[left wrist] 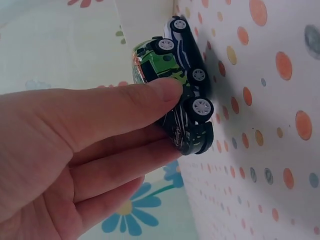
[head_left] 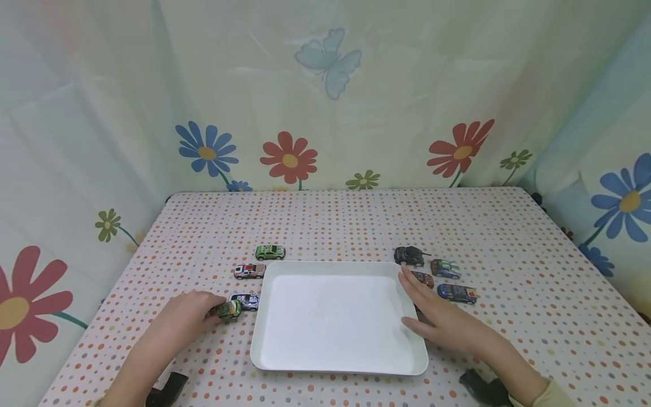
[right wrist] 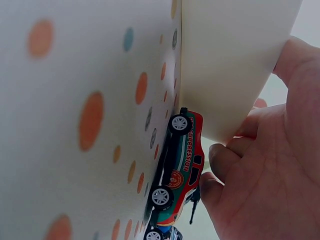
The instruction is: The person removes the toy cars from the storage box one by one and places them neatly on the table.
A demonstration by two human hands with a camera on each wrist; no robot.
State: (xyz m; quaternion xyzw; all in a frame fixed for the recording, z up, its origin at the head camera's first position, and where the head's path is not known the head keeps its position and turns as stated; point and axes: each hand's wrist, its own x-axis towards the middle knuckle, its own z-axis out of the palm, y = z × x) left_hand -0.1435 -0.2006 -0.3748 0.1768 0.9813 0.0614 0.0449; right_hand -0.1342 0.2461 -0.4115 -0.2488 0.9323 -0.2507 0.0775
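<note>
My left hand (head_left: 185, 316) pinches a green toy car (left wrist: 162, 65) between thumb and fingers, left of the white tray (head_left: 258, 339). Right behind that car, a white-and-blue toy car (head_left: 248, 301) stands on the table. Across the tray, my right hand (head_left: 437, 316) rests on the right rim with its fingers fairly straight and its thumb over the inside. Close to those fingers is a red-and-green toy car (right wrist: 187, 155) with lettering on its side, standing against the tray's outer wall. In the head view the hand partly covers a red toy car (head_left: 423, 278).
Left of the tray stand a green toy car (head_left: 270, 252) and a white-and-red one (head_left: 249, 271). Behind the right hand are a black toy vehicle (head_left: 409, 255), a green-and-blue car (head_left: 445, 268) and a dark blue car (head_left: 457, 293). A dotted cloth (head_left: 346, 226) covers the table.
</note>
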